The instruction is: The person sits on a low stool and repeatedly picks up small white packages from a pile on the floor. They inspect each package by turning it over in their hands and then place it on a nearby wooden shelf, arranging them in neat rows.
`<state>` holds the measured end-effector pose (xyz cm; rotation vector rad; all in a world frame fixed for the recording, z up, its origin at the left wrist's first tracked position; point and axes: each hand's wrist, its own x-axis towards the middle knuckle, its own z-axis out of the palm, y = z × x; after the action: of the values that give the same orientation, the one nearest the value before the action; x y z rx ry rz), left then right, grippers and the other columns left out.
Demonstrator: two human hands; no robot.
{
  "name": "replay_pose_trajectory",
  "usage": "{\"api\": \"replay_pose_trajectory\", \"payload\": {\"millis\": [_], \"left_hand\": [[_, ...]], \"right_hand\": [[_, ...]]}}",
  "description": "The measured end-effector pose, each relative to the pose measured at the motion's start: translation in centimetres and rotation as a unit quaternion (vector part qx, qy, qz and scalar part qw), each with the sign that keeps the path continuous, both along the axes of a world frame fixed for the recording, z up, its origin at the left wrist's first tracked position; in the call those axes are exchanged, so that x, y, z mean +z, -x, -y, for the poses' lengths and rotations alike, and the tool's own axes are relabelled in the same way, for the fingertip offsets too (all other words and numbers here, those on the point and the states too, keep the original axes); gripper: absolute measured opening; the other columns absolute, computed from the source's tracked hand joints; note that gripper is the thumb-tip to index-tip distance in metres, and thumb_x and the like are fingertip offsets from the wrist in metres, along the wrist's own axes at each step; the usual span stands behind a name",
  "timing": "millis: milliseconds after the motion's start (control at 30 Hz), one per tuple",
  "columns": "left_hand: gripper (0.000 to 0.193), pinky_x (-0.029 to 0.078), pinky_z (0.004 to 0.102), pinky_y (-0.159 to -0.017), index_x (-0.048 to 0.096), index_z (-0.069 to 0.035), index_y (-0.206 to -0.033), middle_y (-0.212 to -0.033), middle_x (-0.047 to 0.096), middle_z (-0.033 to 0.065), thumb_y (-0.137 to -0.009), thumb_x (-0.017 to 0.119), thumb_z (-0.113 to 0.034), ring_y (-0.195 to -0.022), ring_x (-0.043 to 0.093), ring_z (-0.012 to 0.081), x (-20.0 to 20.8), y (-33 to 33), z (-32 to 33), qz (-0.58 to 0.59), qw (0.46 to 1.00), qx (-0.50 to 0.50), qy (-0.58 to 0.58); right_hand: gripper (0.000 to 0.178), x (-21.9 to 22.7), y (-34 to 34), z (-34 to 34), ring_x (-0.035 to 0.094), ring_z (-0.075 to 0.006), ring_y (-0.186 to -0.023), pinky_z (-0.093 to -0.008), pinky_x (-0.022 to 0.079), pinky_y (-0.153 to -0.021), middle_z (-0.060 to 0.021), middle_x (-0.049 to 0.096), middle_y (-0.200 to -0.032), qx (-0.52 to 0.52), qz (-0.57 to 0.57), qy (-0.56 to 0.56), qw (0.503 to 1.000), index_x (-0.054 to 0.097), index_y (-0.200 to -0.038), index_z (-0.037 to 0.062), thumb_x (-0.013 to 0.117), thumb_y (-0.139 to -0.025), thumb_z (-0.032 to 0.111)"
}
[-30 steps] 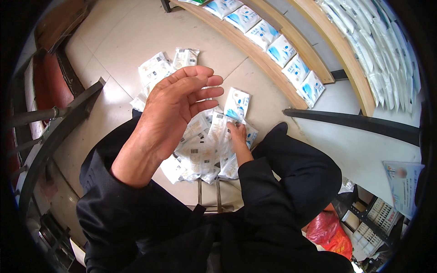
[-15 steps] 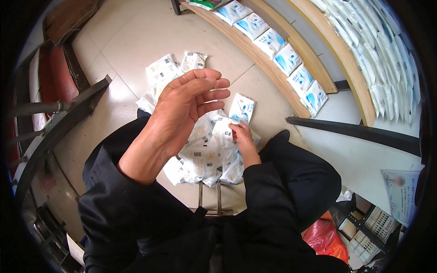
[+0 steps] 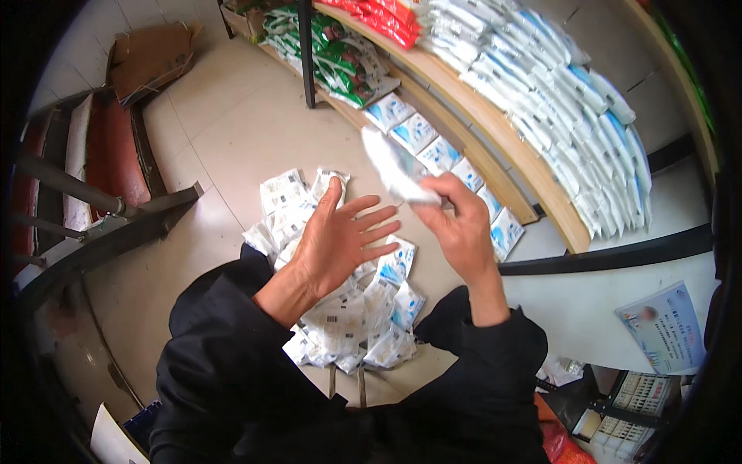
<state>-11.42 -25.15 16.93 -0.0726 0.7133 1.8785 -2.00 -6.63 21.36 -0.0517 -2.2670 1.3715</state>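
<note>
A single wide fisheye view looked steeply down from the person's head, upright and unmirrored. Dark sleeves entered from below; the left hand and right hand were close to the lens, and the floor lay farther off. At upper right the front edge of the wooden shelf bowed with the lens's curve, inside a rounded black border.

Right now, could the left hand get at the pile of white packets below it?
Probably yes: the left hand looks open and empty, and nothing shows between it and the pile of white packets.
</note>
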Motion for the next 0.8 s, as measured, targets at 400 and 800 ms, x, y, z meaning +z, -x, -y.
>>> {"api": "replay_pose_trajectory", "payload": {"millis": [400,800], "left_hand": [[0.078,0.053,0.0435,-0.106,0.033,-0.005,-0.155,-0.141,0.057,0.0149,-0.090,0.072,-0.022,-0.124,0.063,0.0283,3.8,0.0,-1.5,-0.115,0.991,-0.055,-0.050],[0.076,0.046,0.0394,-0.110,0.043,-0.003,-0.152,-0.140,0.058,0.0129,-0.092,0.077,-0.035,-0.126,0.059,0.0249,1.9,-3.0,-2.9,-0.196,0.959,-0.201,0.044]], "right_hand": [[0.038,-0.3,-3.2,-1.3,0.063,-0.0132,-0.107,-0.0319,0.050,-0.096,-0.0076,0.068,-0.116,-0.036,0.104,0.420,0.901,0.064,-0.121,-0.0017,0.069,-0.098,0.029],[0.025,2.5,-3.4,-2.7,0.066,-0.0121,-0.095,-0.0299,0.052,-0.091,-0.0058,0.070,-0.103,-0.037,0.025,0.505,0.862,0.067,-0.117,-0.0014,0.068,-0.096,0.012]]}}
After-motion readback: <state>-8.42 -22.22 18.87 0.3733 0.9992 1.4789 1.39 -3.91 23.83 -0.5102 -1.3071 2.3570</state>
